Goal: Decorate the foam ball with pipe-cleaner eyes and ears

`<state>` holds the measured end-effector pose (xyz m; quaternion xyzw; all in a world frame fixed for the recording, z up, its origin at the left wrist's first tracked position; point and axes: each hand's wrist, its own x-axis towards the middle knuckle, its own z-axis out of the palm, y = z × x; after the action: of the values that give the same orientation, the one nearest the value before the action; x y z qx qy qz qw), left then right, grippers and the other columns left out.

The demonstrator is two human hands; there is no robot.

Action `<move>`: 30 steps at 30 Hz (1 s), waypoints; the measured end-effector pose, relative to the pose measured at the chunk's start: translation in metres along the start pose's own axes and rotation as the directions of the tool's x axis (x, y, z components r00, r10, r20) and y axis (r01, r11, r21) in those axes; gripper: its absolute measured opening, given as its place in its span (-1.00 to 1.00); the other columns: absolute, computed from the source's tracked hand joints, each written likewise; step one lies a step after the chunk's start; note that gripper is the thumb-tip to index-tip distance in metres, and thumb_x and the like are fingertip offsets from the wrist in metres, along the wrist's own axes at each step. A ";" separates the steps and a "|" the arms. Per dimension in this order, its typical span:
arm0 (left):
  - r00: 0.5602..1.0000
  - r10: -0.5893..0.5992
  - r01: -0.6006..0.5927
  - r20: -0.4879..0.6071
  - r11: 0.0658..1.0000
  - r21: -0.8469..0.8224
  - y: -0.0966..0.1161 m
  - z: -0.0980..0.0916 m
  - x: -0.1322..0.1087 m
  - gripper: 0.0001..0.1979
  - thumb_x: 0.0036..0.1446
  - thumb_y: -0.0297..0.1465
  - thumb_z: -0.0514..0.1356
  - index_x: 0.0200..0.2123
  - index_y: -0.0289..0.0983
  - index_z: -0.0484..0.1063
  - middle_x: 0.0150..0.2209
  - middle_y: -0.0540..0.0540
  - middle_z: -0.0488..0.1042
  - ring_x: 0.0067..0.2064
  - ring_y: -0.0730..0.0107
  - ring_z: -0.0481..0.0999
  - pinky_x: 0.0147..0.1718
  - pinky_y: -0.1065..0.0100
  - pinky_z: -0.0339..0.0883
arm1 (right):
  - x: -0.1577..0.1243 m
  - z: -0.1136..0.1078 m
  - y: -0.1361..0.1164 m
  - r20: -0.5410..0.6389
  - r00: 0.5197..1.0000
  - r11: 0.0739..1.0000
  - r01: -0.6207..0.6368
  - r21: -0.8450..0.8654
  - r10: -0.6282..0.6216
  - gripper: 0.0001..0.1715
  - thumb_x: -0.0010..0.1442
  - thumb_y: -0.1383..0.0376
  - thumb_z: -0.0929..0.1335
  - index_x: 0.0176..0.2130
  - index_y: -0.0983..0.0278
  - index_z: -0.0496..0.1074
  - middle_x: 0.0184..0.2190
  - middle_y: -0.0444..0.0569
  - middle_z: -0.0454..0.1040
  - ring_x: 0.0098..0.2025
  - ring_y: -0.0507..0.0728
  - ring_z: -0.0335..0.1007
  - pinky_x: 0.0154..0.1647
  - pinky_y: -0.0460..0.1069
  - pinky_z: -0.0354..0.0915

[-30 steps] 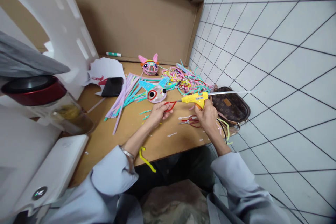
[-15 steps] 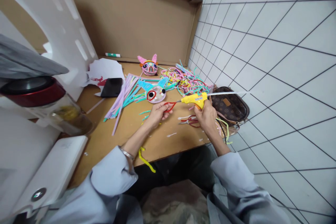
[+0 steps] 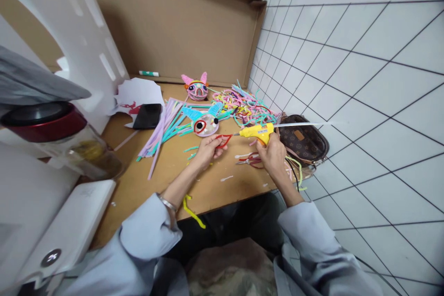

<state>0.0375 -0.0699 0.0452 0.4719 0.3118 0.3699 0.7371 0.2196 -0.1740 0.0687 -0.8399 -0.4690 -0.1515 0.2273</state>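
Note:
Between the fingertips of my left hand [image 3: 209, 150] is a bent red pipe cleaner [image 3: 226, 140], shaped into a loop. My right hand [image 3: 274, 155] grips a yellow hot glue gun [image 3: 258, 132] by its handle, a clear glue stick [image 3: 301, 124] jutting from its back. The gun's nozzle is at the right end of the red loop; whether they touch I cannot tell. Just behind my left hand lies a mask-like face [image 3: 209, 125] with blue ears, black eyes and a red ring around one eye. Red-handled scissors [image 3: 255, 161] rest below the glue gun.
Behind are a pink-eared face [image 3: 197, 90] and a tangle of pipe cleaners [image 3: 248, 106]. Straight pipe cleaners [image 3: 163, 132] and a black phone [image 3: 148, 116] lie left. A brown handbag [image 3: 303, 141] sits by the tiled wall. A red-lidded jar [image 3: 86, 148] and a white device [image 3: 69, 226] stand far left.
Both hands hold nearly the same place. The red loop's right end has shifted very slightly against the nozzle; nothing was taken up or let go.

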 end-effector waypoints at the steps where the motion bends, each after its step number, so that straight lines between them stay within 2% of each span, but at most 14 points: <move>1: 1.000 -0.001 0.001 -0.001 1.000 0.001 0.000 0.000 0.000 -0.86 0.04 -0.36 0.25 -0.35 -0.33 0.44 -0.58 0.01 0.46 -0.70 0.63 0.17 -0.72 0.54 -0.14 | 0.000 0.000 0.001 -0.015 1.000 1.000 -0.011 -0.003 0.011 -0.70 0.23 0.17 0.32 -0.13 0.34 0.39 -0.40 0.06 0.52 -0.42 0.18 0.37 -0.41 -0.01 -0.01; 7: 0.999 -0.040 0.037 -0.033 0.996 -0.080 -0.001 -0.002 0.004 -0.84 0.05 -0.38 0.29 -0.35 -0.32 0.39 -0.58 0.02 0.46 -0.70 0.65 0.19 -0.72 0.57 -0.13 | -0.004 0.000 0.006 -0.046 0.999 0.998 -0.027 0.059 0.029 -0.65 0.21 0.15 0.31 -0.09 0.34 0.37 -0.36 0.09 0.55 -0.36 0.22 0.43 -0.39 -0.01 0.07; 14: 0.992 -0.084 0.062 -0.098 0.976 -0.210 0.001 -0.005 0.005 -0.80 0.22 -0.30 0.25 -0.34 -0.30 0.37 -0.58 0.01 0.46 -0.67 0.62 0.28 -0.67 0.59 0.05 | -0.010 0.005 0.005 -0.067 0.998 0.994 0.019 0.103 -0.012 -0.68 0.19 0.10 0.30 -0.19 0.29 0.38 -0.33 0.12 0.55 -0.34 0.23 0.43 -0.37 0.00 0.14; 17: 0.989 -0.083 0.050 -0.121 0.965 -0.257 -0.001 -0.006 0.007 -0.76 0.22 -0.27 0.29 -0.38 -0.31 0.40 -0.57 0.01 0.47 -0.65 0.62 0.33 -0.67 0.59 0.11 | -0.011 0.006 0.006 -0.095 0.995 0.991 0.036 0.130 -0.024 -0.68 0.18 0.09 0.31 -0.21 0.28 0.38 -0.35 0.10 0.55 -0.36 0.23 0.43 -0.37 0.01 0.17; 19: 0.983 -0.100 0.047 -0.151 0.945 -0.323 -0.001 -0.007 0.009 -0.79 0.21 -0.34 0.30 -0.41 -0.33 0.44 -0.57 0.02 0.47 -0.64 0.63 0.36 -0.65 0.59 0.18 | -0.012 0.008 0.006 -0.117 0.992 0.984 0.059 0.167 -0.040 -0.66 0.17 0.06 0.31 -0.21 0.27 0.38 -0.37 0.07 0.54 -0.38 0.22 0.42 -0.37 0.01 0.20; 22: 0.970 -0.161 0.060 -0.183 0.886 -0.461 0.000 -0.008 0.011 -0.83 0.26 -0.51 0.21 -0.41 -0.36 0.51 -0.54 0.01 0.52 -0.64 0.66 0.36 -0.61 0.61 0.26 | -0.015 0.010 0.003 -0.160 0.984 0.968 0.115 0.224 -0.080 -0.63 0.17 0.03 0.31 -0.19 0.27 0.38 -0.40 0.04 0.53 -0.40 0.22 0.41 -0.37 0.02 0.24; 26: 0.972 -0.207 0.095 -0.115 0.786 -0.610 0.006 -0.008 0.009 -0.79 0.31 -0.58 0.11 -0.29 -0.37 0.56 -0.44 -0.06 0.62 -0.49 0.58 0.52 -0.41 0.57 0.44 | -0.020 0.013 -0.004 -0.178 0.978 0.958 0.148 0.244 -0.105 -0.68 0.17 0.09 0.32 -0.18 0.25 0.39 -0.39 0.04 0.54 -0.38 0.23 0.45 -0.37 0.02 0.26; 30: 0.979 -0.205 0.150 -0.017 0.769 -0.621 0.009 -0.007 0.006 -0.75 0.38 -0.53 0.06 -0.24 -0.38 0.54 -0.37 -0.12 0.65 -0.30 0.45 0.65 -0.18 0.45 0.53 | -0.021 0.015 -0.007 -0.174 0.978 0.962 0.153 0.227 -0.114 -0.68 0.18 0.10 0.32 -0.16 0.26 0.38 -0.38 0.05 0.54 -0.38 0.22 0.45 -0.38 0.03 0.27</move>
<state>0.0326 -0.0593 0.0509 0.1580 0.2480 0.3993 0.8684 0.2031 -0.1777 0.0481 -0.7579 -0.5198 -0.1757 0.3528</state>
